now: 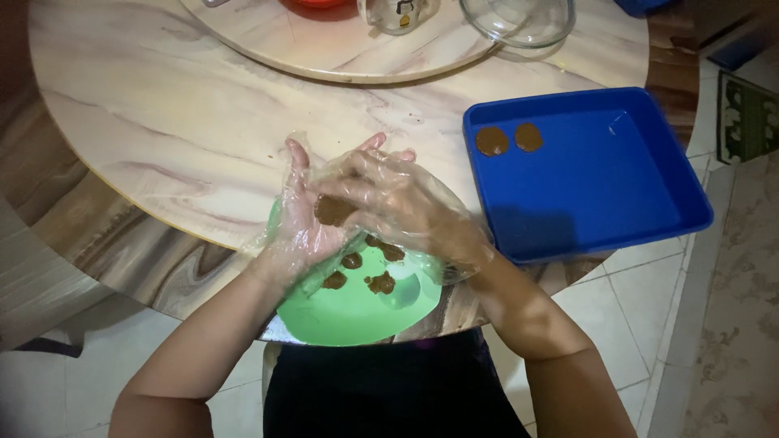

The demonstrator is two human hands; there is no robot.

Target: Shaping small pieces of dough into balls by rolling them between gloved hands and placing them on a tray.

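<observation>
**Dough pressed between gloved hands**

Left hand (304, 215) and right hand (389, 199), both in clear plastic gloves, fingers together, clamp a brown dough lump (333, 211) over the green plate (349, 312). Four dough pieces (380, 282) lie on that plate. At 3 o'clock on the counter (162, 122), a blue tray (600, 203) holds two flattened discs (492, 140).

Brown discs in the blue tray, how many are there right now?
2. Both lie side by side in the tray's far left corner: the left disc and the right disc. The rest of the tray is in full view, so none looks hidden.
</observation>
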